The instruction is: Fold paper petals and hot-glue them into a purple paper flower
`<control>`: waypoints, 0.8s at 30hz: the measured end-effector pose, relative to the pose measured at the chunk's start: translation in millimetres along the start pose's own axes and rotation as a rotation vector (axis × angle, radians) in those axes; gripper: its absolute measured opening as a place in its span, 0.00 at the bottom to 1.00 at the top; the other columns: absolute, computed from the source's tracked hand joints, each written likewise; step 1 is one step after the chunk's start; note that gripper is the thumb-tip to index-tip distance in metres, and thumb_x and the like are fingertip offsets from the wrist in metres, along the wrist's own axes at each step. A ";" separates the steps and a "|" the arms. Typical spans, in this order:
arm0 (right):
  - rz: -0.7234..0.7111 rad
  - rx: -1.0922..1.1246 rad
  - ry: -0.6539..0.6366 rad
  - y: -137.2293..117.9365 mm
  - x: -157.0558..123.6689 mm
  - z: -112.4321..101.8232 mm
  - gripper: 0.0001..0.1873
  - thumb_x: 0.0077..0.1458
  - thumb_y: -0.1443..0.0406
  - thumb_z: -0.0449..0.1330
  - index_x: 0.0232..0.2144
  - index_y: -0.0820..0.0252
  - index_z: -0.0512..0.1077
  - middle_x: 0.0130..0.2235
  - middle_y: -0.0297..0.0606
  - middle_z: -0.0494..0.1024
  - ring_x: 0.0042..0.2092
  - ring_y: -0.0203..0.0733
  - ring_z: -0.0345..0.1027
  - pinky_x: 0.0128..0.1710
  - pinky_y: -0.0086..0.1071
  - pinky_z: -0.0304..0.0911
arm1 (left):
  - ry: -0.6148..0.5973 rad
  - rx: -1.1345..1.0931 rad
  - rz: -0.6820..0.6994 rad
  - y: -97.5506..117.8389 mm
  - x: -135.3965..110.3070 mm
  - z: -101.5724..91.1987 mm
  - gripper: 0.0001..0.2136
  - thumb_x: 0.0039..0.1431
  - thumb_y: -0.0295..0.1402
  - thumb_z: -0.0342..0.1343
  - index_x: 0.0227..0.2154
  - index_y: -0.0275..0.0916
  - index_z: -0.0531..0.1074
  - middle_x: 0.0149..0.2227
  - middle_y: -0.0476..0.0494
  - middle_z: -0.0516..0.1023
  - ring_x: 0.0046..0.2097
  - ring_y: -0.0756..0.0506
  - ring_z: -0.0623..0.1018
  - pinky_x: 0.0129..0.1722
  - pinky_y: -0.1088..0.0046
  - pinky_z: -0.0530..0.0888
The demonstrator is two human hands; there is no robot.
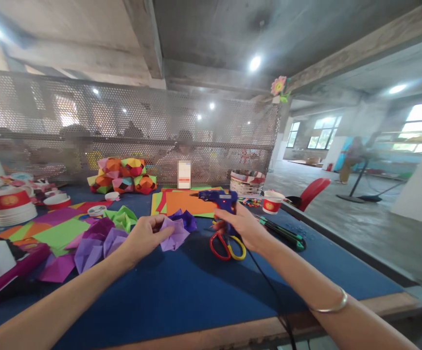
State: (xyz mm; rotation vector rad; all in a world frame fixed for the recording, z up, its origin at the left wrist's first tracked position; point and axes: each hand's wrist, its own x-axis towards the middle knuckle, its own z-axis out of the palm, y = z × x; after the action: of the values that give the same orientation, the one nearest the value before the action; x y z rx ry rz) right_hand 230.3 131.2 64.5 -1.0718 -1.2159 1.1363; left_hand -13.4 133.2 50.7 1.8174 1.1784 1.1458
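My left hand (146, 236) is closed on a folded purple paper piece (176, 232), held just above the blue table (182, 291). My right hand (243, 224) grips the handle of a blue glue gun (219, 197), whose nozzle points left toward the paper. The gun's black cord (274, 296) runs back toward me along my right arm. Red and yellow scissors (227, 245) lie on the table right under my right hand. More folded purple pieces (97, 241) and a green one (122, 217) lie to the left of my left hand.
Orange and green paper sheets (185, 201) lie behind the gun. Colourful paper balls (121, 175) stand by a mesh screen (123, 126). Paper cups (271, 201), a basket (247, 182) and stacked bowls (12, 206) sit around. Green-black tools (284, 233) lie at right. The table edge is near me.
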 end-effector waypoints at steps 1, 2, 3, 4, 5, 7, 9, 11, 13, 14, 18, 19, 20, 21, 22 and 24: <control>-0.022 -0.035 -0.028 3.0 0.8 10.3 0.16 0.48 0.62 0.67 0.33 0.57 0.63 0.25 0.29 0.73 0.22 0.34 0.70 0.19 0.27 0.65 | -0.046 -0.031 -0.013 0.7 -0.7 0.9 0.12 0.46 0.43 0.63 0.25 0.38 0.77 0.25 0.45 0.81 0.28 0.44 0.77 0.27 0.72 0.72; -0.037 -0.074 -0.063 6.4 2.3 19.7 0.15 0.50 0.62 0.66 0.32 0.57 0.62 0.23 0.28 0.73 0.21 0.35 0.69 0.19 0.28 0.64 | -0.090 -0.061 -0.027 1.3 -1.2 1.6 0.13 0.46 0.44 0.63 0.26 0.38 0.78 0.26 0.44 0.81 0.29 0.44 0.78 0.29 0.71 0.72; -0.055 -0.100 -0.085 10.2 4.2 28.1 0.14 0.51 0.61 0.65 0.32 0.57 0.62 0.21 0.27 0.71 0.20 0.34 0.67 0.19 0.28 0.63 | -0.125 -0.082 -0.036 1.6 -1.5 2.1 0.13 0.47 0.44 0.63 0.27 0.38 0.78 0.27 0.44 0.81 0.29 0.44 0.78 0.30 0.71 0.73; -0.072 -0.109 -0.094 14.2 6.2 35.2 0.15 0.50 0.61 0.66 0.31 0.56 0.61 0.19 0.25 0.69 0.18 0.33 0.65 0.18 0.28 0.61 | -0.146 -0.097 -0.037 1.8 -1.8 2.5 0.13 0.47 0.44 0.63 0.27 0.38 0.78 0.27 0.44 0.81 0.29 0.45 0.78 0.30 0.71 0.73; -0.084 -0.100 -0.094 18.1 8.1 41.1 0.16 0.49 0.61 0.67 0.31 0.56 0.61 0.18 0.24 0.68 0.17 0.32 0.62 0.18 0.28 0.59 | -0.161 -0.109 -0.035 1.9 -1.9 2.8 0.13 0.47 0.44 0.64 0.27 0.38 0.78 0.27 0.45 0.81 0.29 0.45 0.78 0.30 0.71 0.73; -0.072 -0.038 -0.086 24.6 10.1 49.0 0.21 0.43 0.61 0.71 0.33 0.56 0.62 0.19 0.23 0.69 0.18 0.32 0.60 0.19 0.28 0.59 | -0.181 -0.131 -0.030 1.6 -1.8 3.3 0.13 0.47 0.44 0.64 0.28 0.38 0.78 0.27 0.45 0.81 0.29 0.45 0.78 0.30 0.70 0.73; -0.029 0.047 -0.106 28.2 8.9 52.2 0.27 0.36 0.61 0.75 0.35 0.57 0.64 0.22 0.24 0.71 0.20 0.32 0.62 0.21 0.29 0.60 | -0.197 -0.154 -0.027 1.2 -1.6 4.2 0.13 0.47 0.44 0.64 0.29 0.39 0.78 0.28 0.44 0.82 0.30 0.44 0.79 0.31 0.69 0.74; 0.021 0.115 -0.160 28.7 5.5 52.1 0.29 0.33 0.60 0.76 0.35 0.58 0.65 0.23 0.26 0.72 0.22 0.33 0.62 0.24 0.29 0.61 | -0.202 -0.154 -0.023 1.3 -1.4 5.0 0.14 0.46 0.45 0.64 0.29 0.39 0.78 0.29 0.44 0.82 0.31 0.44 0.79 0.33 0.68 0.74; 0.058 0.149 -0.225 27.3 1.7 50.5 0.28 0.32 0.59 0.77 0.33 0.59 0.67 0.23 0.27 0.72 0.23 0.33 0.62 0.25 0.30 0.61 | -0.203 -0.125 -0.017 2.3 -1.4 5.5 0.14 0.46 0.45 0.64 0.28 0.39 0.78 0.29 0.44 0.82 0.31 0.43 0.79 0.34 0.68 0.75; 0.070 0.156 -0.249 26.5 0.2 49.5 0.28 0.32 0.59 0.77 0.33 0.59 0.68 0.23 0.27 0.72 0.23 0.32 0.62 0.25 0.29 0.61 | -0.204 -0.108 -0.013 3.2 -1.6 5.6 0.14 0.46 0.45 0.63 0.28 0.39 0.79 0.29 0.44 0.82 0.32 0.43 0.80 0.34 0.68 0.75; 0.115 0.176 -0.316 24.3 -1.7 46.8 0.26 0.32 0.58 0.77 0.31 0.61 0.71 0.23 0.29 0.72 0.23 0.31 0.63 0.26 0.28 0.61 | -0.238 -0.126 0.003 7.1 -2.6 4.9 0.12 0.48 0.43 0.63 0.28 0.40 0.79 0.30 0.44 0.83 0.35 0.42 0.81 0.38 0.67 0.75; 0.124 0.183 -0.328 23.9 -1.8 46.4 0.26 0.32 0.58 0.78 0.31 0.62 0.72 0.23 0.29 0.72 0.24 0.31 0.63 0.26 0.28 0.62 | -0.251 -0.146 0.005 7.7 -2.9 4.7 0.11 0.48 0.43 0.63 0.28 0.40 0.79 0.31 0.44 0.84 0.36 0.42 0.81 0.39 0.67 0.75; 0.131 0.191 -0.337 23.5 -1.9 46.2 0.26 0.32 0.57 0.78 0.31 0.62 0.72 0.24 0.29 0.73 0.24 0.31 0.64 0.27 0.28 0.62 | -0.260 -0.160 0.006 8.0 -3.1 4.4 0.11 0.48 0.43 0.63 0.28 0.40 0.79 0.31 0.43 0.84 0.36 0.41 0.81 0.39 0.67 0.75; 0.129 0.194 -0.344 23.1 -2.1 46.1 0.26 0.31 0.57 0.78 0.30 0.62 0.72 0.23 0.29 0.73 0.24 0.31 0.64 0.27 0.27 0.62 | -0.262 -0.163 0.005 8.1 -3.2 4.3 0.11 0.48 0.42 0.63 0.27 0.40 0.79 0.31 0.43 0.84 0.37 0.41 0.81 0.39 0.67 0.75; 0.120 0.192 -0.344 22.7 -2.5 46.2 0.27 0.30 0.57 0.78 0.30 0.62 0.72 0.23 0.29 0.72 0.23 0.31 0.64 0.26 0.27 0.62 | -0.255 -0.156 0.003 8.0 -3.3 4.2 0.11 0.48 0.42 0.63 0.27 0.39 0.79 0.31 0.43 0.84 0.36 0.42 0.81 0.39 0.68 0.74; 0.090 0.180 -0.334 22.4 -3.8 46.5 0.27 0.30 0.57 0.78 0.30 0.62 0.72 0.23 0.28 0.72 0.23 0.30 0.63 0.26 0.26 0.62 | -0.232 -0.129 -0.001 7.6 -3.2 4.1 0.10 0.48 0.41 0.63 0.27 0.39 0.79 0.29 0.44 0.83 0.32 0.43 0.80 0.35 0.69 0.73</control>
State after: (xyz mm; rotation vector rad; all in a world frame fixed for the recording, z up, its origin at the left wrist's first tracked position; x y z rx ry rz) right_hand 182.5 130.5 44.8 -0.8280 -1.3013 1.5094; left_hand -7.8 127.2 54.8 1.7948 0.9503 0.9575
